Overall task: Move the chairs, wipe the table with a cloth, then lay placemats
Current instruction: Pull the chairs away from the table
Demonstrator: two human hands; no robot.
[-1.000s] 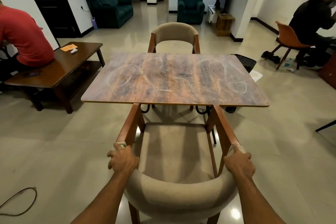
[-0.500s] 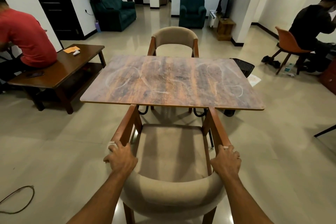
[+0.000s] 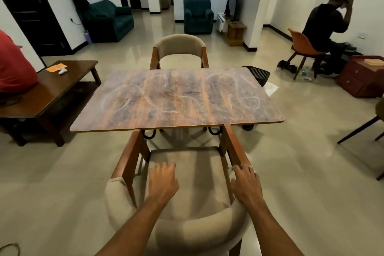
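Left hand (image 3: 163, 182): palm down over the seat cushion, fingers extended and loosely spread, holding nothing. Contact with the cushion cannot be confirmed.

Right hand (image 3: 246, 186): palm down, fingers spread flat over the rear end of the right armrest (image 3: 234, 147), where the rail meets the padded back. The fingers are not curled round it and nothing is gripped.

Both hands are at the near chair (image 3: 199, 162), which has a beige upholstered seat and a curved padded back on a brown wooden frame. It faces the worktop squarely. The front ends of its two armrests reach the near edge of the worktop, and the seat stands clear of it.

Worktop (image 3: 166, 118): a rectangular wood-grain top, brown and grey, marked across its width with looping white chalky scrawls. A short dark mark (image 3: 191, 92) lies near the centre.

Far chair (image 3: 179, 48): same beige and brown pattern, at the opposite long side with its seat front at the edge.

Surroundings:
- A black mesh waste basket (image 3: 258, 75) stands on the floor by the far right corner, with a sheet of paper (image 3: 270, 88) beside it.
- A low dark brown coffee table (image 3: 62, 89) stands to the left, carrying an orange slip (image 3: 56, 67) and a small white object (image 3: 62, 71).
- A person in a red shirt (image 3: 14, 68) sits on the coffee table.
- A person in black (image 3: 326, 21) sits on an orange chair (image 3: 303, 45) at the far right.
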